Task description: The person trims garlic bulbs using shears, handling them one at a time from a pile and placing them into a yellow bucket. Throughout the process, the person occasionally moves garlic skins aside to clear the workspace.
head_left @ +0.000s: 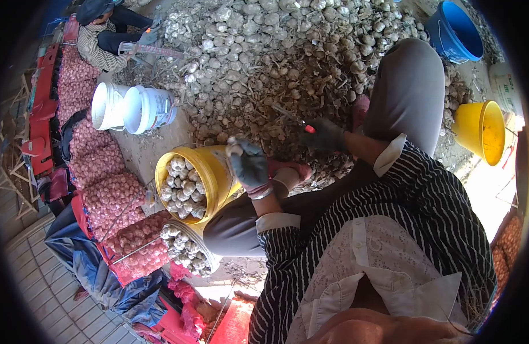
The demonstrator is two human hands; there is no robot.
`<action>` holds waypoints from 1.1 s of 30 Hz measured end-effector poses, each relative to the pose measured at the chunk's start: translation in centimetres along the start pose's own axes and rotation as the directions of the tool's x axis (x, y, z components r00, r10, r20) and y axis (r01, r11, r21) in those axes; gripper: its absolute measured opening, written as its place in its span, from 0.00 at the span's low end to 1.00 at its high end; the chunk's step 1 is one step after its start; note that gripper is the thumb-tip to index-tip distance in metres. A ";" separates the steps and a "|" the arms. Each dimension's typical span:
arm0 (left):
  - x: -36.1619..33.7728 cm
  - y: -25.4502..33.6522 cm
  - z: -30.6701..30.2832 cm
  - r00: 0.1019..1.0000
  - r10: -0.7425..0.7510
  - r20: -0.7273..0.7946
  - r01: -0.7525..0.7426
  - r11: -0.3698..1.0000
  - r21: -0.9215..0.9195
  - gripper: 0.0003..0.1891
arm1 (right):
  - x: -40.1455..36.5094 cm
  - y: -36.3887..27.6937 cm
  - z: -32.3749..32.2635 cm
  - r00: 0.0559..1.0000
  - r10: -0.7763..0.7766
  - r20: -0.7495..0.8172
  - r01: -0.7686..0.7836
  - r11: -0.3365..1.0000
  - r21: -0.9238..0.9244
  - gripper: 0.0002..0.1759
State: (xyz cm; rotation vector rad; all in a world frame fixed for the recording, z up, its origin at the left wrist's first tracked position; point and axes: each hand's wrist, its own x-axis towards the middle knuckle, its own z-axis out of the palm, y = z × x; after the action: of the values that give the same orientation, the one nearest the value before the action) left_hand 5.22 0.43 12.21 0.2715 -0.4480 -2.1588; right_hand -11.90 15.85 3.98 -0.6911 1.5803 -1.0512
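Observation:
My left hand (250,165), in a grey glove, is closed around a pale garlic bulb (234,148) beside the rim of a yellow bucket (218,172). Whole garlic bulbs (187,189) lie inside that bucket. My right hand (327,137), also gloved, grips a cutting tool (288,114) with a red part at its handle; the metal end points up and left over the heap. Below both hands and beyond them spreads a large pile of garlic (276,34), with brown dry leaves and stems nearer to me.
A white bucket of garlic (214,243) stands beside my left knee. Two white buckets (144,109) are at upper left, near a seated person (98,43). Bagged garlic (107,183) lines the left. A blue bucket (459,31) and another yellow bucket (479,132) are at right.

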 end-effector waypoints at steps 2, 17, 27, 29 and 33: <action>-0.7 3.6 3.4 0.997 0.070 -0.021 -0.073 0.928 -0.365 0.22 | 0.2 -0.2 0.4 0.998 -0.036 -0.050 0.047 0.968 0.248 0.16; 12.9 3.6 -30.1 0.620 0.408 -0.671 0.670 0.170 0.723 0.23 | 1.0 -5.7 0.6 0.914 0.392 0.105 -0.396 0.809 0.434 0.09; 19.9 5.1 -26.7 0.196 0.634 -0.748 0.979 -0.164 0.118 0.35 | 1.7 -5.1 0.1 0.922 0.377 0.088 -0.380 0.844 0.379 0.11; 19.2 4.5 -27.1 0.204 0.630 -0.750 0.975 -0.200 0.098 0.36 | 1.5 -5.0 0.2 0.925 0.375 0.063 -0.376 0.879 0.294 0.11; 14.6 3.7 -31.2 0.677 0.116 -0.726 0.701 -0.401 0.590 0.33 | 1.3 -4.0 0.6 0.940 0.340 0.031 -0.339 0.920 0.197 0.15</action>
State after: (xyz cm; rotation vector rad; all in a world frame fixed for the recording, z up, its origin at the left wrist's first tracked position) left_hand 10.40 -20.26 -15.12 2.2738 -2.0539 -1.2810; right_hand -12.00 12.84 6.97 -0.2636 1.5055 -0.9325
